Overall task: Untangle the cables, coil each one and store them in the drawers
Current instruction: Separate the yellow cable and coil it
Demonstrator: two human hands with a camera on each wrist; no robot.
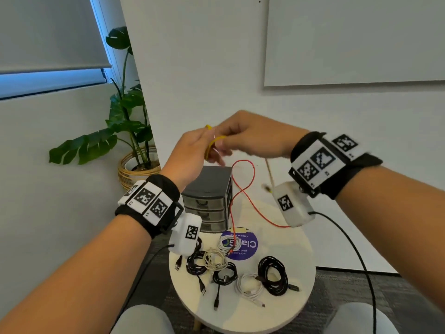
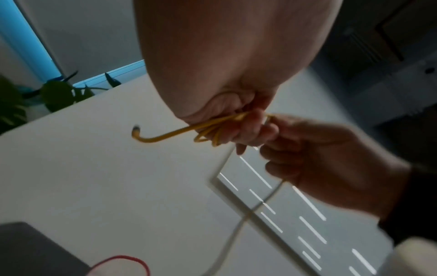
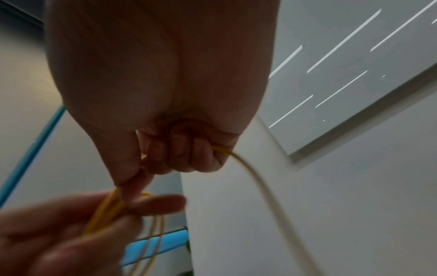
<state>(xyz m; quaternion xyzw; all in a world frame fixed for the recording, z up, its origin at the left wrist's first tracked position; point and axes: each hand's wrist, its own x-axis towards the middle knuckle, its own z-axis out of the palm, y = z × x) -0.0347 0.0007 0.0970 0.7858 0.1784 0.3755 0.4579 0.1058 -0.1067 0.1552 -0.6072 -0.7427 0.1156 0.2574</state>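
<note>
The left hand [image 1: 190,150] is gripping small loops of thin yellow cable [image 1: 214,142] in curled fingers, while the right hand [image 1: 252,135] is pinching the strand beside them, high above the round table [image 1: 298,247]. Only the left wrist view is showing the cable's free plug end [image 2: 136,128] sticking out, seemingly hooked.

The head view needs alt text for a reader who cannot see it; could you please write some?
Two raised hands, left and right, wind a yellow cable into a small coil above a round table. On the table sit a grey drawer unit, a loose red cable and several coiled black and white cables.
</note>
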